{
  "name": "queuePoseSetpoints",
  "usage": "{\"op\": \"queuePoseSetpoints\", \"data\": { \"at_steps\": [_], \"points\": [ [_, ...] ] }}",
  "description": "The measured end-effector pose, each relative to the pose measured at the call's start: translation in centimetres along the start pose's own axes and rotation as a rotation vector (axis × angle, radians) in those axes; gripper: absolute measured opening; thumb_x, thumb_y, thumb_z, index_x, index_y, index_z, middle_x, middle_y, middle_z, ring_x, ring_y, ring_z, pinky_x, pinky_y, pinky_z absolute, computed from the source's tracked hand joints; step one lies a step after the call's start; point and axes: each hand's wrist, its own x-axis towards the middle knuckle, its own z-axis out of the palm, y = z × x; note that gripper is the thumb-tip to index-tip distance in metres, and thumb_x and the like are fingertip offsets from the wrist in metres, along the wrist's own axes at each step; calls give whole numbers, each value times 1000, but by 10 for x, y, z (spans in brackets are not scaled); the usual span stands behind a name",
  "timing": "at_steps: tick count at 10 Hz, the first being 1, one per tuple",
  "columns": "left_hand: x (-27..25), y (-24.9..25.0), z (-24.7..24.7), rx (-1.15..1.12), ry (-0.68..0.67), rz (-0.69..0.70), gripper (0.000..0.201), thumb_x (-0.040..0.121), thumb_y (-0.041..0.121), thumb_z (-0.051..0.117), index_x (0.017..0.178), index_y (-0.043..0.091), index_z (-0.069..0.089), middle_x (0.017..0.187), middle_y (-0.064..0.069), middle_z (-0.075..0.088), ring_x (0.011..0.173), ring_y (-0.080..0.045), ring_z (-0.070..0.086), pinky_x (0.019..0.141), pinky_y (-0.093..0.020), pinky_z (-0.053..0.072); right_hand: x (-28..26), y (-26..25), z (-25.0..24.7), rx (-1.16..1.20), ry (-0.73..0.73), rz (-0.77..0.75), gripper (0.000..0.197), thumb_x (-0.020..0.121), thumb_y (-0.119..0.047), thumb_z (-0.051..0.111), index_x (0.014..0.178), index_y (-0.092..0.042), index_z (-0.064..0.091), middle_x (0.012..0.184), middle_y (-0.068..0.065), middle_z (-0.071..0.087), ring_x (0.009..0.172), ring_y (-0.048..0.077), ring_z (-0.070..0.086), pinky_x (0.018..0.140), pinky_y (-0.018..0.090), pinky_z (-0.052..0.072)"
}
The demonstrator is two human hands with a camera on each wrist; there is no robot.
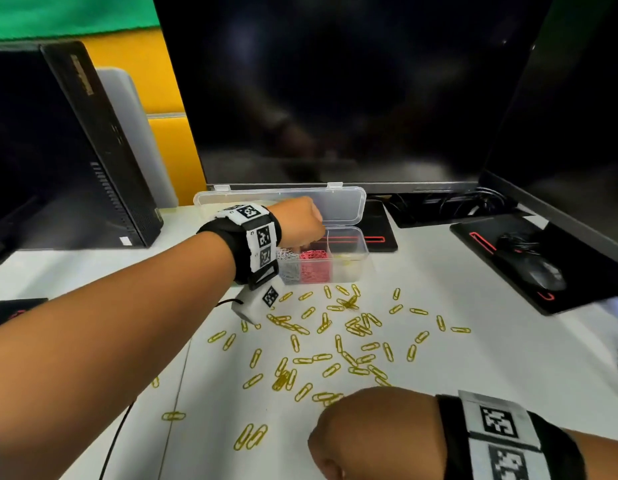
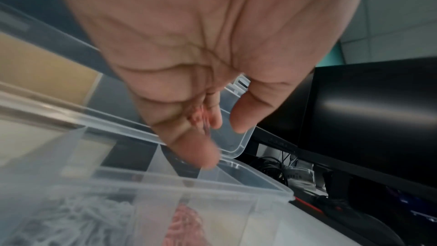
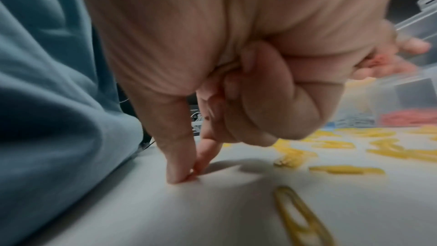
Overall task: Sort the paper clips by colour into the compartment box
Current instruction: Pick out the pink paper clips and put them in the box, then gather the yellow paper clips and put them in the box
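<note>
Left hand cups red clips over the box; right hand pinches tabletop.

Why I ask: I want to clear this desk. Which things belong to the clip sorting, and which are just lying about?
Job: compartment box, lid open; silver clips and red clips in it; yellow clips scattered on the table; left hand over the box, red clips in its fingers; right hand pinching at the table.
Lying about: monitors, computer tower, mouse, black pad, cables.
</note>
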Motion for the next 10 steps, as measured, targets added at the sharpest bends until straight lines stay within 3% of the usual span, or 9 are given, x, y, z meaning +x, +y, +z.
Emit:
{"op": "queuePoseSetpoints", "data": {
  "at_steps": [1,2,3,4,5,7,8,9,10],
  "points": [
    [-3,5,2,-158,-77,-16,17,98,5,48,107,6,62,109,-23,71,97,-31,73,91,-46,58,-87,57,-44,-45,37,-128,9,90,-37,55,88,-29,60,83,-20,60,77,1,56,67,20,43],
    [-3,1,0,-249,-78,-33,23,98,6,46,114,5,63,117,-24,67,98,-31,72,89,-45,59,-91,79,-93,-170,-7,-74,7,88,-34,57,84,-27,57,80,-15,59,75,6,55,65,24,44],
    [-12,-16,-7,-219,-9,35,22,97,13,52,110,21,67,104,-5,70,88,-19,73,82,-37,62,-69,91,-205,-99,32,53,9,86,-30,58,81,-26,53,78,-11,57,72,9,54,63,27,46],
    [-35,-35,-13,-48,118,162,18,94,16,57,104,24,70,99,8,68,90,-12,67,85,-30,56,-37,88,-246,13,77,86,12,85,-27,59,77,-26,49,75,-9,55,69,12,52,62,31,47],
    [-70,-55,-18,49,213,200,17,93,15,59,101,27,70,93,16,65,81,1,59,76,-17,48,5,116,-283,-15,295,215,15,84,-21,60,75,-23,49,77,-3,59,73,21,55,62,33,46],
    [-143,-120,-27,316,111,74,16,93,25,59,103,34,68,97,19,66,87,-3,60,81,-17,50,65,137,-302,-138,245,336,23,88,-16,55,72,-26,43,78,-4,52,78,23,51,58,27,34],
    [-173,-158,-29,351,46,-38,18,93,29,58,106,40,64,96,21,65,88,2,59,82,-14,48,72,140,-302,-153,195,348,10,89,-17,56,88,-26,60,97,-2,65,90,23,59,72,29,45],
    [-197,-190,-28,361,54,-102,20,93,26,58,105,40,65,90,26,62,84,7,57,74,-6,42,69,141,-307,-126,215,334,33,92,-14,54,119,-28,66,119,-6,65,105,21,61,89,33,52],
    [-211,-208,-24,371,54,-93,20,93,27,58,99,45,62,86,30,61,81,13,56,70,-2,39,58,138,-314,-43,247,310,44,95,-7,50,131,-28,62,125,-8,63,114,18,61,94,32,52]
  ]
}}
